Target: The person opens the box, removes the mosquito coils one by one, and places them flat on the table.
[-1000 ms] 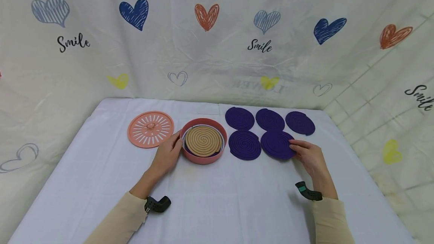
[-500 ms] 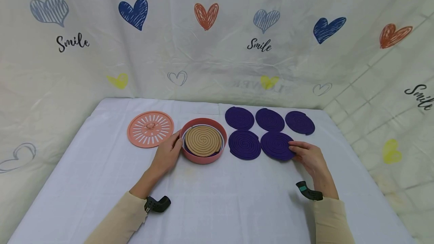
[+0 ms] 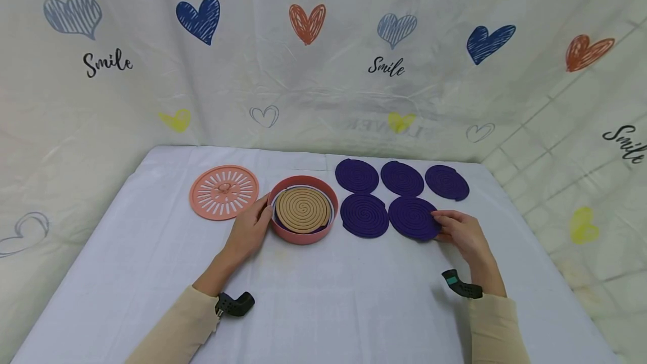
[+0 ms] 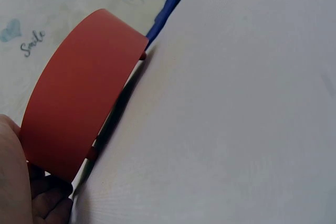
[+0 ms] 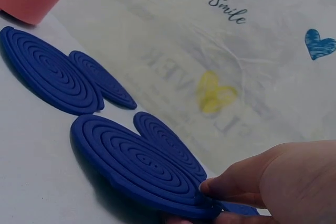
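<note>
My left hand grips the left side of a round pink mosquito coil holder, thumb at its rim and fingers partly under it in the left wrist view. A tan mosquito coil lies inside, over a dark purple edge and a white layer. With thumb and fingers my right hand pinches the right edge of a purple mosquito coil. In the right wrist view that coil is tilted slightly, with a shadow beneath its near edge.
A slotted pink lid lies left of the holder. Several more purple coils lie flat right of it, including a near-row coil and a far-right coil. A patterned curtain hangs behind the white-covered table.
The right hand has shifted very slightly, and the pinched coil's right edge has tipped a little with it. The left hand and holder have stayed in place.
</note>
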`<state>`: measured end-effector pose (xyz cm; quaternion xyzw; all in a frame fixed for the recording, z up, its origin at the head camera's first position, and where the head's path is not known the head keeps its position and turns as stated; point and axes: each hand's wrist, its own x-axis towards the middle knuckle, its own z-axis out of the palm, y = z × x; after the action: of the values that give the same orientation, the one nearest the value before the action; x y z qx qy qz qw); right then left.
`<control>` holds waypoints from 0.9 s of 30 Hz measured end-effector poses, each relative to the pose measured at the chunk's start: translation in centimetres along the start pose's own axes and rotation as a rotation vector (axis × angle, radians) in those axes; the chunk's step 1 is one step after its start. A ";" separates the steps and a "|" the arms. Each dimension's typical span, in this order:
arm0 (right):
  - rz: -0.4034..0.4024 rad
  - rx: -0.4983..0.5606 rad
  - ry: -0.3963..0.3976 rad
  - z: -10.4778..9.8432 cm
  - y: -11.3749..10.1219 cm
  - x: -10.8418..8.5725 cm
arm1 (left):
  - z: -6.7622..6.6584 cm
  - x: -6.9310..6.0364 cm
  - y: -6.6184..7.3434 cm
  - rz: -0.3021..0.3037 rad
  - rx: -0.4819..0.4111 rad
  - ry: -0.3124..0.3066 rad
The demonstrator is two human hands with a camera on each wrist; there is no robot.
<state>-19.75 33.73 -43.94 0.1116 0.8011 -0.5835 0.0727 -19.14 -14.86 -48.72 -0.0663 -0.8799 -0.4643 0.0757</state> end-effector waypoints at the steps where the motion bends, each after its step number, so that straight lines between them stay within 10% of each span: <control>1: -0.002 -0.025 0.008 0.0 -0.1 0.0 | 0.0 0.0 0.0 -0.001 0.000 -0.001; 27: -0.008 -0.156 0.083 -0.7 -0.6 -0.7 | 0.1 0.0 -0.1 0.021 0.001 0.008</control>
<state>-19.21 34.14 -42.97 0.1265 0.8469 -0.5144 0.0457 -19.16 -14.90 -48.86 -0.0733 -0.8792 -0.4632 0.0841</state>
